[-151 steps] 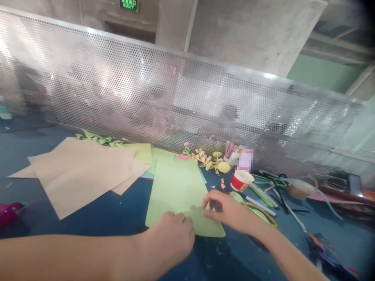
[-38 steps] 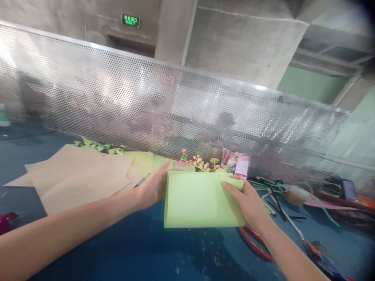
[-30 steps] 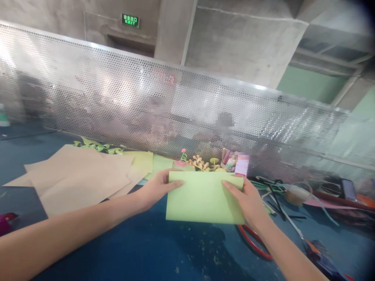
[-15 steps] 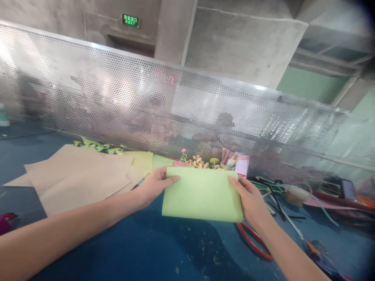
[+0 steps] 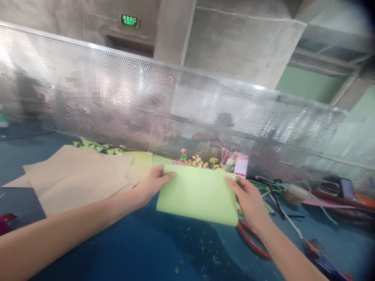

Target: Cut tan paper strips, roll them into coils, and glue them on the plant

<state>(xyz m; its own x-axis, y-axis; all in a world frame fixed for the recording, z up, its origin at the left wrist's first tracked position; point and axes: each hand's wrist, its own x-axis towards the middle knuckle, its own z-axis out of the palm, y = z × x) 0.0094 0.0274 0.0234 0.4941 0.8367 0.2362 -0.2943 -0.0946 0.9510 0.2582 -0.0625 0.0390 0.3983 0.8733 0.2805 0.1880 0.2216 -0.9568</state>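
Note:
A light green sheet of paper (image 5: 197, 197) is held up over the blue table (image 5: 140, 249), its lower edge bent in a soft curve. My left hand (image 5: 152, 185) pinches its upper left corner, thumb in front and fingers behind. At the upper right corner my right hand (image 5: 247, 199) grips it the same way. Just below the right hand, red scissor-like handles (image 5: 254, 244) lie partly covered by the paper and the forearm. Left of the paper, several tan sheets (image 5: 79, 175) lie overlapping, with a yellow-green sheet (image 5: 142, 160) behind them.
A perforated metal screen (image 5: 117, 101) runs along the table's back, people showing dimly through it. Before it lie green paper cutouts (image 5: 99, 147), a small pink flower (image 5: 183, 152) and a white-and-pink box (image 5: 241, 166). Rightward are loose strips (image 5: 281, 207), a tape roll (image 5: 295, 193) and a phone (image 5: 347, 189).
The green sheet has shifted slightly left and tilted, its lower right corner now hanging lower. Both hands keep hold of it and have moved slightly left with it.

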